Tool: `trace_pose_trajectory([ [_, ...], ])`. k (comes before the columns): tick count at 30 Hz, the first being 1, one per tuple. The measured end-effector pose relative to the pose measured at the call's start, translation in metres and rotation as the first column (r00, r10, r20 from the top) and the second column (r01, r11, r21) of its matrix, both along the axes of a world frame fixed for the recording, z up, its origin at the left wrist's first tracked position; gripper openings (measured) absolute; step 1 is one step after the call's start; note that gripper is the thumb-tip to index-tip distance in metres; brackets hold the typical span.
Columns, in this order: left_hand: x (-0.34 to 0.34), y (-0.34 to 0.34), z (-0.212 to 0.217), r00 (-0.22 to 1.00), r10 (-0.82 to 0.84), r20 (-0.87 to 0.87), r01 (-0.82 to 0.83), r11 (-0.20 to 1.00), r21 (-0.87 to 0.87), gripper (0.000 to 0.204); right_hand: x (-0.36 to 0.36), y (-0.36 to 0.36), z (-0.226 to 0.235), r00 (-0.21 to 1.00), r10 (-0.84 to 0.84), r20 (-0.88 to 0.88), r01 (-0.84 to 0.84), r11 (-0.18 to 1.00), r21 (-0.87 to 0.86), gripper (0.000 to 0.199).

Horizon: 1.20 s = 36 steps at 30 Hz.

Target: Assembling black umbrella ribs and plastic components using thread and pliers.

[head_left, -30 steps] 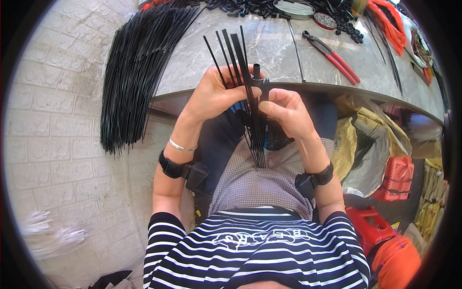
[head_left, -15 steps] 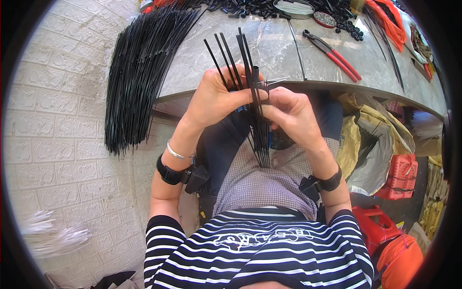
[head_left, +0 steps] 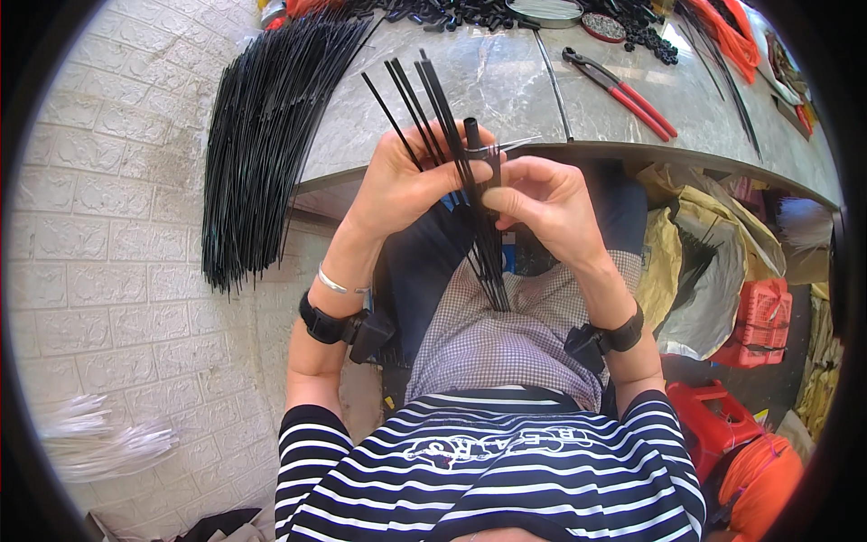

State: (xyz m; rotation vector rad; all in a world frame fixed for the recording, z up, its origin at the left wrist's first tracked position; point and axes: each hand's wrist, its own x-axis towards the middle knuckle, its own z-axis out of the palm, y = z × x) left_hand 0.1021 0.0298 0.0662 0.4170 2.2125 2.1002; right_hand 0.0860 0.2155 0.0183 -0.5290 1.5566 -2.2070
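Note:
Slim black rods (head_left: 408,107) fan out above my left hand (head_left: 397,185), which is closed round them with the thumb across the front. Their lower ends gather in a narrow bundle over the checked apron (head_left: 470,339). A short black tube (head_left: 471,134) stands upright among the fingers, with thin pale wires (head_left: 519,143) sticking out to its right. Against the bundle's right side, my right hand (head_left: 551,206) pinches with thumb and forefinger; what lies between those fingertips is mostly hidden.
Many long black rods (head_left: 262,154) hang over the left end of the grey table (head_left: 506,81). Red-handled pincers (head_left: 623,95) lie at the right. Small black parts (head_left: 433,13), a round dish (head_left: 545,11) and a smaller red-rimmed dish (head_left: 603,27) sit at the back.
The rods' upper ends have shifted a little to the left, and the tube's top shows a bit higher. My right thumb has moved slightly left along the bundle.

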Motion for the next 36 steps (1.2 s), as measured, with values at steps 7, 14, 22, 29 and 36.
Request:
trace_pose_trajectory([
  [7, 0.006, 0.002, -0.003, 0.993, 0.09, -0.079, -0.095, 0.994, -0.057, 0.029, 0.001, 0.004, 0.003, 0.995, -0.013, -0.098, 0.017, 0.999, 0.038, 0.013],
  [14, 0.003, -0.004, 0.005, 0.995, -0.06, -0.08, 0.05, 0.99, -0.132, 0.025, 0.004, 0.004, 0.005, 1.0, -0.002, -0.017, 0.003, 0.998, 0.063, 0.011],
  [22, 0.005, 0.012, -0.011, 0.995, 0.091, -0.043, -0.084, 0.986, 0.144, 0.04, 0.005, 0.004, 0.003, 0.993, -0.121, 0.014, 0.121, 0.992, -0.039, 0.012],
  [29, 0.004, 0.008, -0.011, 0.999, 0.001, -0.042, 0.002, 0.997, 0.083, 0.041, 0.0, 0.009, 0.006, 0.998, -0.062, 0.006, 0.062, 0.998, 0.018, 0.011],
  [36, 0.001, 0.006, -0.015, 1.0, -0.018, -0.022, 0.019, 0.996, 0.087, 0.039, 0.003, 0.005, 0.002, 0.995, -0.089, 0.051, 0.088, 0.996, 0.018, 0.013],
])
